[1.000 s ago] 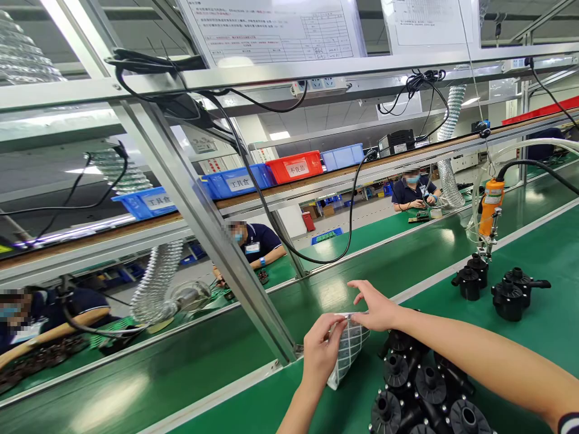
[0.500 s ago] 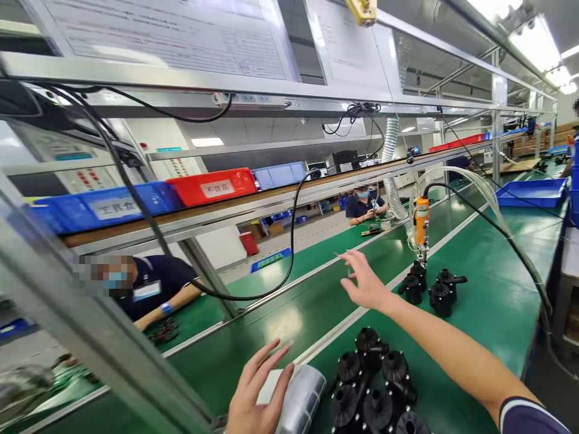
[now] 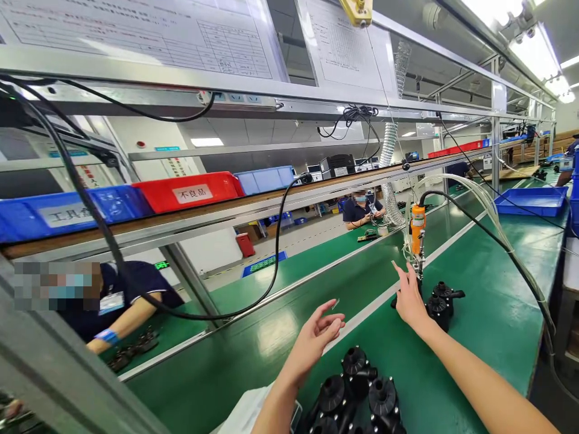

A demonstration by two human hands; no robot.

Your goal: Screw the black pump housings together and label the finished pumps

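Left hand (image 3: 315, 334) and right hand (image 3: 412, 300) are moving toward the black pumps (image 3: 438, 308), loosely open, a clear sticker (image 3: 335, 304) seemingly clinging to each. Brushing a pump is risking peeling one off.

Two small clear stickers held aloft beyond a cluster of black pumps (image 3: 332, 392)
The clustered pumps stand upright, close together, silvery screws ringing their round tops, nozzles up. The nearer sticker (image 3: 335, 304), slanted, is beyond the cluster; the farther sticker (image 3: 393, 263) is beyond it and rightward. A pale sheet (image 3: 248, 407) lies left of the cluster, partly hidden.
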